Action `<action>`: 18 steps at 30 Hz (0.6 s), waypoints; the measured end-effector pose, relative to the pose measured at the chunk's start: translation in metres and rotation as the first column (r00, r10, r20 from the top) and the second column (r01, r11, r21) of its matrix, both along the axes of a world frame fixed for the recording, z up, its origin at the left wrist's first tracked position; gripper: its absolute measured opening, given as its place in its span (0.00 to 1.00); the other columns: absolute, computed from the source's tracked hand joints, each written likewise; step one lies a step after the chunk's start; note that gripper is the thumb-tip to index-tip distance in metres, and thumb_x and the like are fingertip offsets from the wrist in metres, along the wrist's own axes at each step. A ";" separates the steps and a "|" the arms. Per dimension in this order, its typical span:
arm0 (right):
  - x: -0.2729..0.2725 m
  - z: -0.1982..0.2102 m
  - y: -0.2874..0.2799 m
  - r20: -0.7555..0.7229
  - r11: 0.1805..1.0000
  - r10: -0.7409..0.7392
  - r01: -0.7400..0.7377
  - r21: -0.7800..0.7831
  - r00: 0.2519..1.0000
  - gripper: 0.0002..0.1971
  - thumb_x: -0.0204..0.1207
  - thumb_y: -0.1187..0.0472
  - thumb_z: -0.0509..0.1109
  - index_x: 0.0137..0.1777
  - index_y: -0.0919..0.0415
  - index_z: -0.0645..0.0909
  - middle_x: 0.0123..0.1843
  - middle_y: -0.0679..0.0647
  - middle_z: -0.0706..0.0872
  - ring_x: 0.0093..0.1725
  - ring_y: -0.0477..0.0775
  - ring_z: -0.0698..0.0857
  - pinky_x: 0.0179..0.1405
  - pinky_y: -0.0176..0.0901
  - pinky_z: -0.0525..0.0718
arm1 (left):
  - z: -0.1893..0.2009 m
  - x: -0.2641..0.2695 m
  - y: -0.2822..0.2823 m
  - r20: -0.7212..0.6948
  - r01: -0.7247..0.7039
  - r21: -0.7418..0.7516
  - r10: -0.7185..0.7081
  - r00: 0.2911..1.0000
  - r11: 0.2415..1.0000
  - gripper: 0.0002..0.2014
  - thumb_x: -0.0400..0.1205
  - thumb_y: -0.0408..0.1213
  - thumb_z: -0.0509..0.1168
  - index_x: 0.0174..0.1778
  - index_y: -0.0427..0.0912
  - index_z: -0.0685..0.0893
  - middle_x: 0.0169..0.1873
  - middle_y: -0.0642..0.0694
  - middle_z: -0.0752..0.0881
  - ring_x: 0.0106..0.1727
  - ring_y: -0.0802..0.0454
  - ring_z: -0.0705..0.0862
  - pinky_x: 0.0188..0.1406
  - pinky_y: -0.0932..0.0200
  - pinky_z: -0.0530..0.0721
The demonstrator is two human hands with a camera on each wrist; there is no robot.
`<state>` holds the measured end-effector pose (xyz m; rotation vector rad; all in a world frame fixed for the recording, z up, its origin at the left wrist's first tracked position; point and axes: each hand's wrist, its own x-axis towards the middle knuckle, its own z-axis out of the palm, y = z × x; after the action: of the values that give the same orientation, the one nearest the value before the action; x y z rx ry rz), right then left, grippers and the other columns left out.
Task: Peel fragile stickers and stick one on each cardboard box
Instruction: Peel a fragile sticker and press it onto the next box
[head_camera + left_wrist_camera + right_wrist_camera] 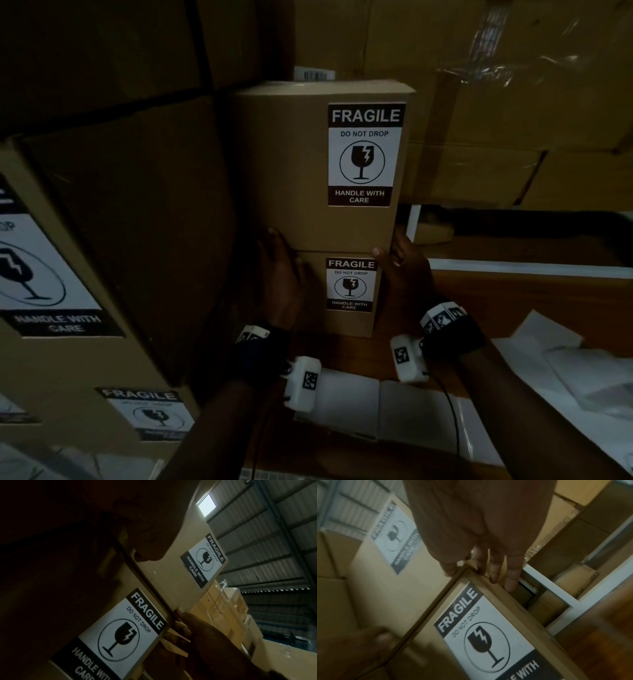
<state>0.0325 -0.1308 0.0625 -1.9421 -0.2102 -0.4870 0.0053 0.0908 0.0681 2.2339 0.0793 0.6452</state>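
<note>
Stacked large cartons (496, 102) fill the far side, brown corrugated board, some faces under glossy clear wrap; little free room behind the work. Tall carton (113, 240) at the left edge of the worktop (513, 301), flat matte card, sharp vertical corner toward the camera, sticker on its near face; it stands just beside the central stack, narrow dark gap between. Upper box (308, 164) sits on the lower box (346, 291), both plain smooth kraft card, rectangular, edges flush at the seam; open room only on the right of the stack, above bare brown wood. Upper fragile sticker (364, 154) on the upper box's front, close to its right edge, flat, black-and-white, glass symbol in a circle; lower fragile sticker (350, 284) likewise on the lower box, near its right edge. White backing sheets (404, 414) lie at the near edge, more white paper at the near right corner. Left hand (279, 274) flat against the stack's left side at the seam, fingers straight; right hand (402, 270) on the right side, fingers (494, 566) extended along the box edge, thumb on the front corner; neither is curled round anything.
</note>
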 end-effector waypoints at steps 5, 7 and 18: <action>-0.023 0.000 -0.001 -0.116 0.997 -0.054 0.046 -0.070 0.992 0.34 0.83 0.50 0.70 0.87 0.51 0.63 0.66 0.51 0.83 0.66 0.56 0.83 0.64 0.53 0.82 | -0.013 -0.013 -0.013 0.070 0.133 0.128 -0.143 0.987 0.983 0.35 0.85 0.50 0.57 0.87 0.39 0.63 0.88 0.33 0.55 0.88 0.34 0.57 0.85 0.35 0.61; -0.040 -0.013 -0.009 -0.052 0.992 -0.085 0.080 -0.103 0.995 0.36 0.80 0.51 0.74 0.86 0.58 0.65 0.75 0.61 0.79 0.71 0.63 0.81 0.70 0.60 0.81 | -0.022 -0.018 -0.023 0.026 0.233 0.158 -0.240 0.971 0.960 0.34 0.86 0.52 0.55 0.87 0.40 0.64 0.87 0.36 0.60 0.88 0.38 0.59 0.84 0.35 0.65; -0.172 -0.040 -0.155 0.274 0.685 -0.412 0.494 -0.536 0.869 0.20 0.82 0.46 0.67 0.67 0.58 0.84 0.62 0.55 0.88 0.61 0.57 0.85 0.53 0.52 0.86 | -0.031 -0.091 -0.150 0.095 0.540 0.315 -0.592 0.800 0.780 0.19 0.84 0.41 0.71 0.70 0.38 0.84 0.64 0.39 0.87 0.60 0.45 0.87 0.55 0.59 0.79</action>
<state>-0.1395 -0.2855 0.0223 -2.6014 0.0633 -0.9764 -0.0860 -0.0595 0.0370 2.2676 -0.8082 0.5424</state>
